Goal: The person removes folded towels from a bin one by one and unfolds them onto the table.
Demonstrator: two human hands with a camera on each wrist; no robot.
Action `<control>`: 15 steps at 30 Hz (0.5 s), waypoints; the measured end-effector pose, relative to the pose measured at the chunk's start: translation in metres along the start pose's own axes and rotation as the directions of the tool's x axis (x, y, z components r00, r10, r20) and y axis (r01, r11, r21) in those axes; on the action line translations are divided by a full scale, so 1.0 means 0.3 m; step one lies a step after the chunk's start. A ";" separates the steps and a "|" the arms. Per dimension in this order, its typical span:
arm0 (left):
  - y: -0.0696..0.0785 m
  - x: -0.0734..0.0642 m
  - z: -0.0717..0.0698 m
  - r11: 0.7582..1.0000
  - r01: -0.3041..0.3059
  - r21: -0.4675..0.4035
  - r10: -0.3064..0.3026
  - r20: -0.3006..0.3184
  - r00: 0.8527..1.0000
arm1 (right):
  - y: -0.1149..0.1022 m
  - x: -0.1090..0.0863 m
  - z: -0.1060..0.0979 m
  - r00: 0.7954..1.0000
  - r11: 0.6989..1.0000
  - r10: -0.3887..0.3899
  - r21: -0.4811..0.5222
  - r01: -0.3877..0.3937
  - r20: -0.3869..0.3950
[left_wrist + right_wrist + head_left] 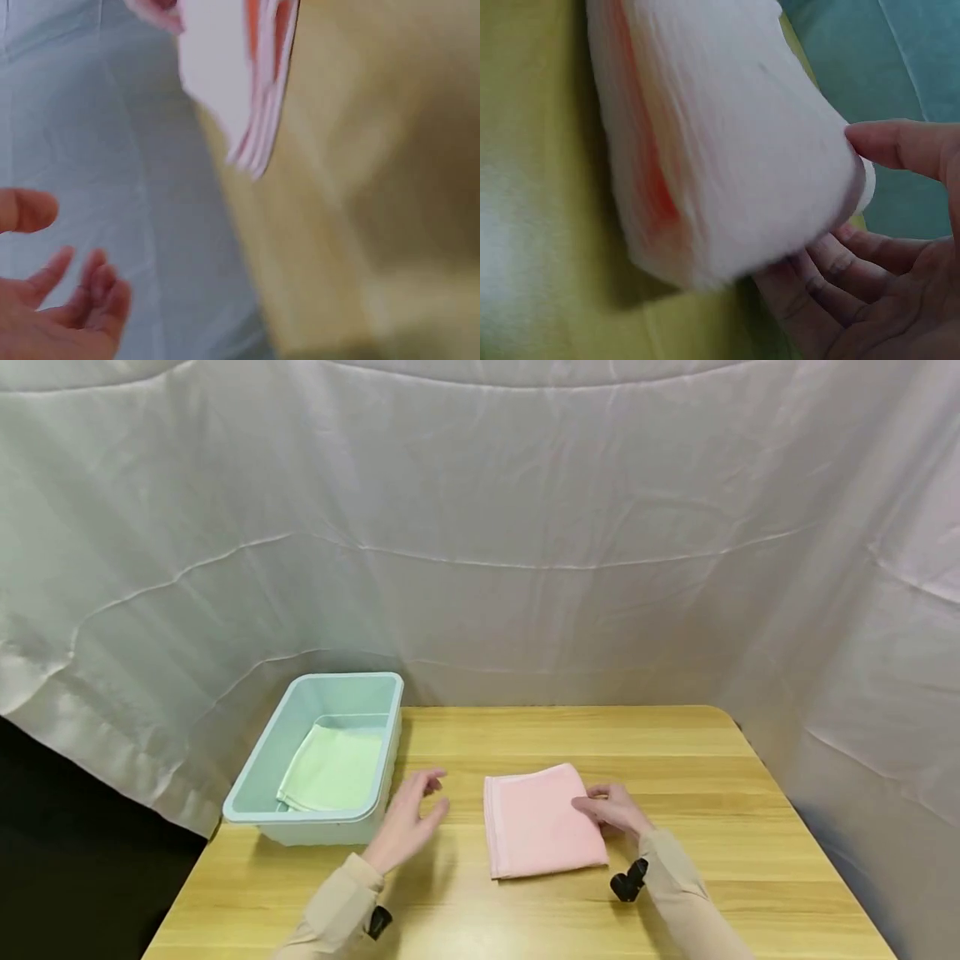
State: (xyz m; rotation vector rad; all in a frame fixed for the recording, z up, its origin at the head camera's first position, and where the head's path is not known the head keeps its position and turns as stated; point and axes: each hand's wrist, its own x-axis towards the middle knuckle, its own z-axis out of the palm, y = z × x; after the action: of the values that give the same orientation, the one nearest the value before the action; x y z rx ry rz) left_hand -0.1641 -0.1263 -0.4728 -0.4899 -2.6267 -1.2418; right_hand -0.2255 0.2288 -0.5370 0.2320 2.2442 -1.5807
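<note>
A folded pink towel (542, 822) is at the middle of the table, its right edge raised a little. My right hand (615, 810) pinches that edge, thumb on top and fingers underneath, as the right wrist view shows with the towel's folded layers (735, 150). Between the towel and the basin, my left hand (408, 822) hovers with nothing in it, fingers loosely bent and thumb apart. In the left wrist view the left hand (64, 300) is well apart from the layered towel edge (259, 90).
A light-blue plastic basin (246, 806) stands at the table's left, close beside my left hand. Inside it lies a folded pale green towel (337, 768). The wooden table (750, 877) ends at a grey curtain (525, 635) behind it.
</note>
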 end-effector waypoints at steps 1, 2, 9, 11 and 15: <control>-0.010 -0.003 0.023 0.999 0.044 -0.028 -0.042 0.048 0.998 | 0.000 -0.004 0.004 1.000 1.000 -0.006 -0.007 0.006 0.009; -0.022 -0.004 0.046 0.996 0.082 -0.042 -0.078 0.094 0.993 | 0.001 -0.007 0.008 1.000 0.999 -0.020 -0.025 0.020 0.006; -0.105 0.008 0.163 0.955 0.278 -0.104 -0.240 0.281 0.929 | 0.003 -0.003 0.063 0.984 0.996 -0.079 -0.055 0.071 -0.162; -0.120 0.014 0.181 0.945 0.307 -0.111 -0.267 0.281 0.922 | 0.003 0.001 0.083 0.973 0.994 -0.096 -0.064 0.084 -0.208; -0.136 0.029 0.207 0.932 0.342 -0.120 -0.300 0.271 0.915 | 0.001 0.008 0.115 0.958 0.991 -0.125 -0.068 0.111 -0.256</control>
State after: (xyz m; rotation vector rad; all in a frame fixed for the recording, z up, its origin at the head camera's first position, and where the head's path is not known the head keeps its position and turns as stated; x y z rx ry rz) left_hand -0.1896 -0.1005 -0.5383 -0.2541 -2.9184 -1.6023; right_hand -0.2202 0.1965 -0.5484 0.3128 2.5399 -1.6294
